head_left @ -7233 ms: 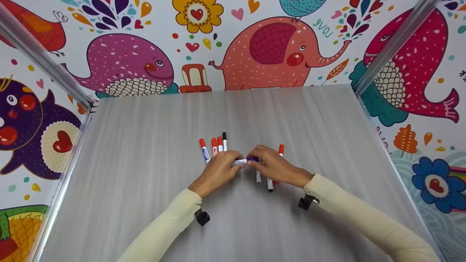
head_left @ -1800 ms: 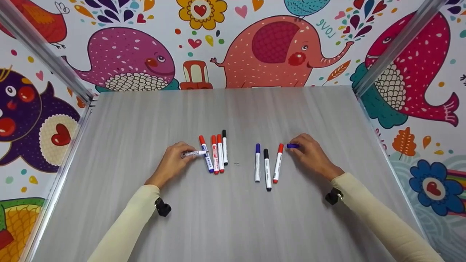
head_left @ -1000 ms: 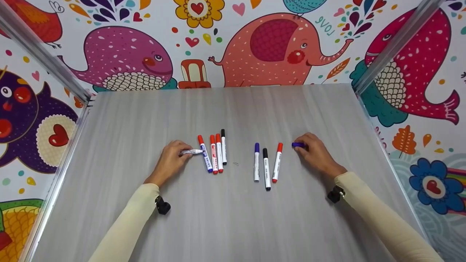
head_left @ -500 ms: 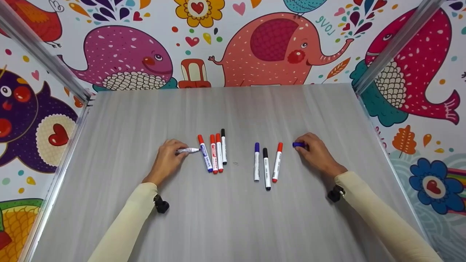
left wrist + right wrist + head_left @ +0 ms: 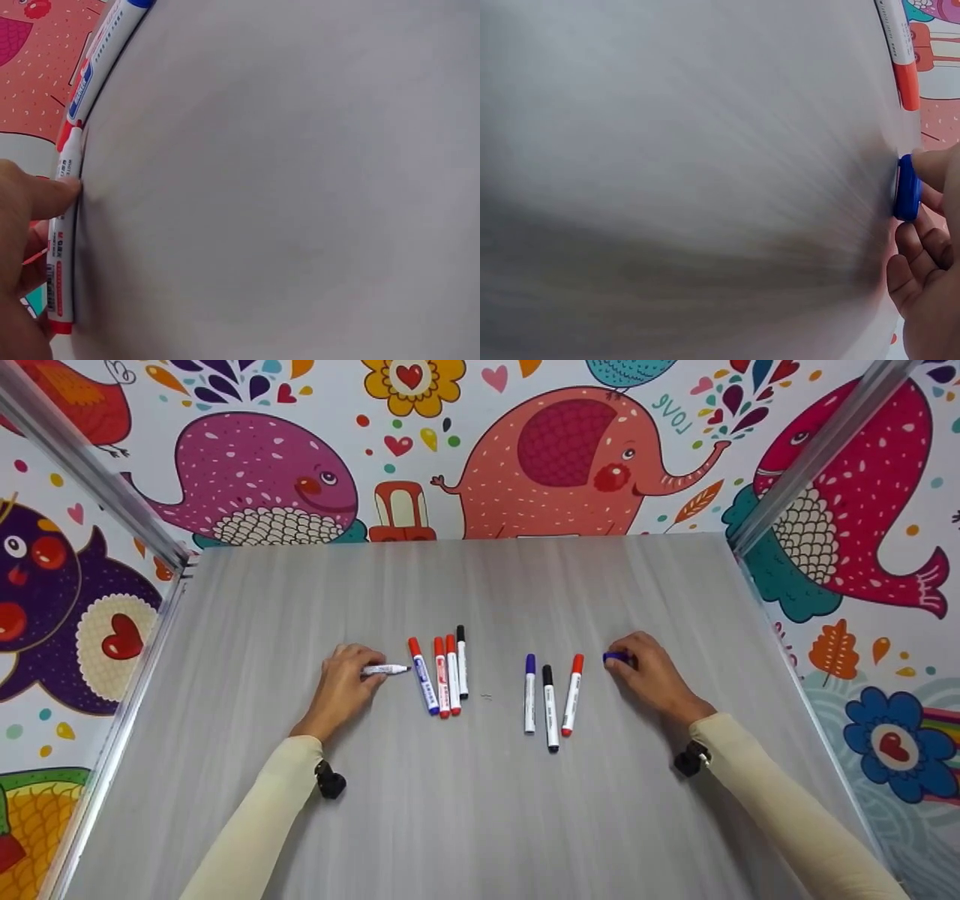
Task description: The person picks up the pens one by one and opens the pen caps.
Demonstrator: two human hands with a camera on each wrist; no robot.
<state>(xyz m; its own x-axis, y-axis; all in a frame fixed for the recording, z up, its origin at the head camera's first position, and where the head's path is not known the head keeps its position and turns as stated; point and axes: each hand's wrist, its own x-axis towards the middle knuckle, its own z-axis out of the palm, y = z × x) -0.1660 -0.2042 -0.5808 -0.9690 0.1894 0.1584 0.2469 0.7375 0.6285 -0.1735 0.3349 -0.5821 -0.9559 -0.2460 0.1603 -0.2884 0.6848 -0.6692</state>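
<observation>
My left hand (image 5: 339, 684) pinches an uncapped white marker (image 5: 387, 669) between thumb and fingers. The marker lies sideways, its tip pointing right, and a red plug shows at its back end in the left wrist view. Just beyond that tip is a blue-labelled marker (image 5: 424, 679) with a red cap. On the other side, my right hand (image 5: 654, 675) pinches a loose blue marker cap (image 5: 908, 189), held low at the tabletop. A red-capped marker (image 5: 573, 694) is the nearest thing to that hand.
Two red-capped markers (image 5: 442, 679) and a black-capped one (image 5: 462, 664) lie beside the blue-labelled marker. Right of centre lie a blue-capped (image 5: 530, 694) and another black-capped marker (image 5: 550, 709). Small dark marks (image 5: 487, 697) show on the grey table (image 5: 480, 817). Patterned walls enclose it.
Earlier both hands met at the centre around the marker and blue cap; since then they have parted, one holding each. Lately my left hand has shifted slightly left with the marker; my right stays nearly still.
</observation>
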